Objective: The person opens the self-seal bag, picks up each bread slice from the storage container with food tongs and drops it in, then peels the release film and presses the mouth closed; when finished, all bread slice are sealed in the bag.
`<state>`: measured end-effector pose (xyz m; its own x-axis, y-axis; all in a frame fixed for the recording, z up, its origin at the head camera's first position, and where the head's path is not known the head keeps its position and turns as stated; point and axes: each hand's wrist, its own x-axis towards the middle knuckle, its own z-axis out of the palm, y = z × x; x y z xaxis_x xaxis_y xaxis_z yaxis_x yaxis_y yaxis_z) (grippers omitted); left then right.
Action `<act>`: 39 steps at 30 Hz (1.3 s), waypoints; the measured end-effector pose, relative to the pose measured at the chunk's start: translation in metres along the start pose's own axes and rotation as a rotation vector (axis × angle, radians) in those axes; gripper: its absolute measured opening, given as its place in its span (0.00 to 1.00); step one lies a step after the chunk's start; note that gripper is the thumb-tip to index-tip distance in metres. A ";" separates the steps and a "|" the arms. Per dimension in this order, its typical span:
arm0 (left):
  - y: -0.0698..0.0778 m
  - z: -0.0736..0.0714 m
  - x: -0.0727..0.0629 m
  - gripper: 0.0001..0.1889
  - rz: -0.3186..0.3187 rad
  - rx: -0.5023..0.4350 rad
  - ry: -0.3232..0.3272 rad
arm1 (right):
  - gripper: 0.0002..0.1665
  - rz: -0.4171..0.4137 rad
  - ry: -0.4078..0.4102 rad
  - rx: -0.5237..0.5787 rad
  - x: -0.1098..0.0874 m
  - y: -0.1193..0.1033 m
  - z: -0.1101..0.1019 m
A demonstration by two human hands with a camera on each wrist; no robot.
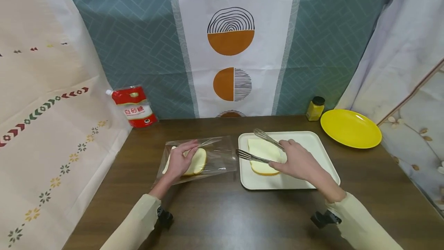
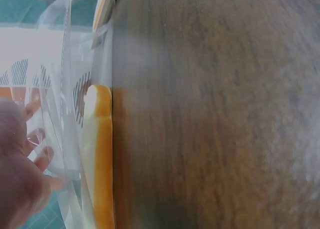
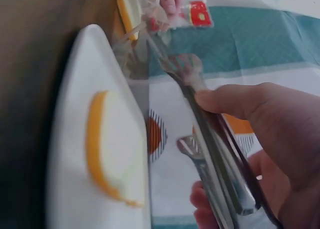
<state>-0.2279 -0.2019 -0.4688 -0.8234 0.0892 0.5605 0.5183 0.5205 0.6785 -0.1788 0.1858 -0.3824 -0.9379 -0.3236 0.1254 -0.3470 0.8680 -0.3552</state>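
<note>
My left hand pinches the upper layer of a clear plastic bag and lifts it a little. Inside that bag a slice of bread lies flat, partly hidden by the hand. In the left wrist view the yellow-brown crust of the bread shows beneath the raised film. With my right hand I grip metal tongs, their two arms spread apart. The tongs are over another bread slice on a white tray, with nothing between their tips in the right wrist view.
A red and white pouch leans at the back left against the cloth. At the back right, a small yellow jar with a black lid stands beside a yellow plate. Hanging cloths border the dark wooden table.
</note>
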 end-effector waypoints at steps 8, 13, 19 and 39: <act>0.000 -0.001 -0.001 0.06 -0.006 0.014 -0.014 | 0.42 0.194 0.174 -0.004 -0.050 0.009 0.012; 0.000 -0.002 -0.001 0.06 0.003 0.021 -0.006 | 0.39 0.260 0.258 -0.068 -0.073 -0.001 0.031; 0.002 -0.002 -0.002 0.06 -0.015 0.016 -0.009 | 0.37 0.306 0.336 -0.098 -0.084 -0.019 0.052; 0.002 0.000 -0.001 0.06 0.002 0.011 0.001 | 0.41 0.352 0.395 -0.116 -0.076 -0.049 0.085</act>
<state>-0.2262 -0.2005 -0.4682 -0.8222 0.0890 0.5622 0.5171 0.5297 0.6724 -0.0898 0.1357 -0.4538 -0.9206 0.1414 0.3641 0.0116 0.9416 -0.3365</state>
